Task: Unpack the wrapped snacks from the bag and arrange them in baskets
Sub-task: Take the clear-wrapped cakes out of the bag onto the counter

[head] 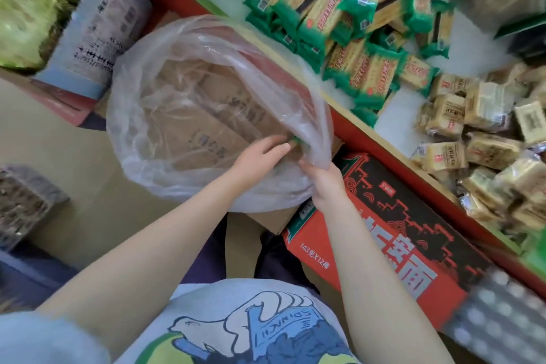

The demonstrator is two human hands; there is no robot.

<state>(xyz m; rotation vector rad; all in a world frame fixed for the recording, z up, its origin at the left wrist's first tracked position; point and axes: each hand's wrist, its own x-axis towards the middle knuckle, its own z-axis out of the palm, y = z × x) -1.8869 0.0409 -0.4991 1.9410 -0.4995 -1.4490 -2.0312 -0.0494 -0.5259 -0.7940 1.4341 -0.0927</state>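
The clear plastic bag [206, 103] sits open on a brown cardboard box [204, 115], whose dark printing shows through the film but is too blurred to read. The left hand [260, 156] reaches into the bag's mouth, its fingers curled toward a green-wrapped snack [296, 142] at the bag's right edge; whether they actually grip it cannot be told. The right hand [322, 183] pinches the bag's rim just right of that. Right of the bag, past a red ledge [369, 139], green-wrapped snacks [348, 32] lie heaped on the white counter [396, 118], with red labels and barcodes too small to read. Beyond them are beige-wrapped snacks [478, 139], partly cut off by the frame edge. Below the bag's right side lies a red and black carton [393, 242] printed "143克X12桶" with large white characters. Left of the bag stands a blurred pale box [97, 29] with unreadable text.
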